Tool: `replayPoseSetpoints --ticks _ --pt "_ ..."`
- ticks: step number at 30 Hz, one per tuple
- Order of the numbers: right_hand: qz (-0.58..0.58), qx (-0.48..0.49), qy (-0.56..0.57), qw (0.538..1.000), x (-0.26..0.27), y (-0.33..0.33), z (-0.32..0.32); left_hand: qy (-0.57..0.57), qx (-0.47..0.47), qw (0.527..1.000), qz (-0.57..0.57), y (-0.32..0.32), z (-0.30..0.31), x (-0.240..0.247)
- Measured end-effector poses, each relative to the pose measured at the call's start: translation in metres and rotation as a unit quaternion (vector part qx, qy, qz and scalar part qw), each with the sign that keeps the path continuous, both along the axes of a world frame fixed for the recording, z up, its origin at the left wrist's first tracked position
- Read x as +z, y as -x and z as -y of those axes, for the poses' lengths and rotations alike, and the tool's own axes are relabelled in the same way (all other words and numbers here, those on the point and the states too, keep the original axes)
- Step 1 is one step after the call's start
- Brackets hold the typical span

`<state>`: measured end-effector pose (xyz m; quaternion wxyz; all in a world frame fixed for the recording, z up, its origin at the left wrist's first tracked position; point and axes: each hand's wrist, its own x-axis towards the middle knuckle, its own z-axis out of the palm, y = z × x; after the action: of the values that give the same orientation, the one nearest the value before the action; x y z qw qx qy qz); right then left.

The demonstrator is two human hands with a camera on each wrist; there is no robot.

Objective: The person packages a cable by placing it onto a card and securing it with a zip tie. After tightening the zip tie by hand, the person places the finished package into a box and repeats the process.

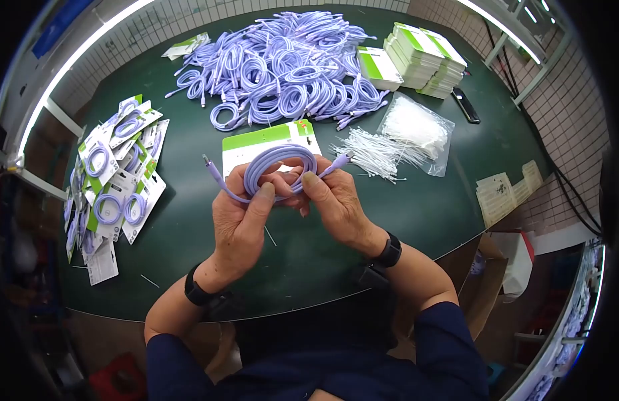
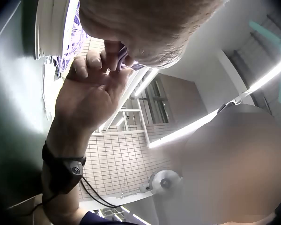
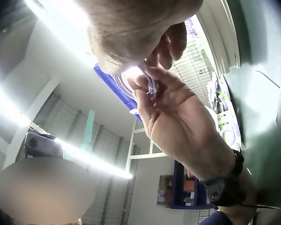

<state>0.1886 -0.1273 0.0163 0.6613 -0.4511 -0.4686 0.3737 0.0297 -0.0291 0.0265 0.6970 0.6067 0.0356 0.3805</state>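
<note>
A lavender cable point(image 1: 279, 155), wound in a flat coil, is held up between both hands over the near part of the table. The left hand point(image 1: 239, 214) pinches the coil's left side with its thumb in front, one plug end sticking out to the left. On the other side, the right hand point(image 1: 336, 204) presses its thumb on the coil, with the second plug end pointing right. Fingers of both hands show through the middle of the loop. Just behind the coil lies a stack of white and green cards point(image 1: 236, 142), partly covered by the hands and cable.
A big heap of coiled lavender cables point(image 1: 276, 67) fills the table's far side. Packed cable cards point(image 1: 109, 174) pile up at left. White zip ties point(image 1: 376, 152) lie beside a clear bag point(image 1: 416, 127); card stacks point(image 1: 426, 57) and a dark phone-like object point(image 1: 466, 105) are at back right.
</note>
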Motion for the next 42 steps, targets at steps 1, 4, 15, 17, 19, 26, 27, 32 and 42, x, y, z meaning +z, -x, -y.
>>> replayPoseSetpoints --ticks 1,4,15,17,19,26,27,32,42 --pt "0.002 -0.002 0.004 1.000 -0.001 -0.001 0.000 0.004 -0.002 1.000 0.002 0.000 -0.001 -0.001" --pt "0.018 0.008 0.004 1.000 -0.005 -0.003 -0.002 -0.046 0.025 0.999 -0.011 0.002 -0.009 -0.001" --pt "0.262 0.033 -0.081 0.961 0.006 0.018 -0.008 -0.559 0.372 0.731 -0.120 0.008 -0.018 0.029" --pt "0.299 -0.003 -0.150 0.942 0.003 0.033 -0.011 -0.609 0.389 0.680 -0.120 0.006 -0.011 0.028" --pt "0.150 -0.106 -0.150 0.971 -0.005 0.060 -0.017 -0.624 0.348 0.680 -0.163 0.008 -0.001 0.031" --pt "-0.007 0.043 0.007 0.999 0.000 -0.002 0.000 -0.657 0.321 0.674 -0.103 -0.002 -0.006 0.022" --pt "-0.058 0.051 0.016 0.997 0.008 -0.003 -0.002 -0.672 0.319 0.661 -0.098 0.000 -0.010 0.022" --pt "-0.156 0.044 0.066 0.985 0.013 -0.007 -0.002 -0.708 0.294 0.629 -0.132 -0.005 -0.016 0.020" --pt "-0.259 0.057 -0.002 0.964 -0.015 -0.010 -0.015 -0.727 0.285 0.613 -0.121 -0.011 -0.008 0.019"
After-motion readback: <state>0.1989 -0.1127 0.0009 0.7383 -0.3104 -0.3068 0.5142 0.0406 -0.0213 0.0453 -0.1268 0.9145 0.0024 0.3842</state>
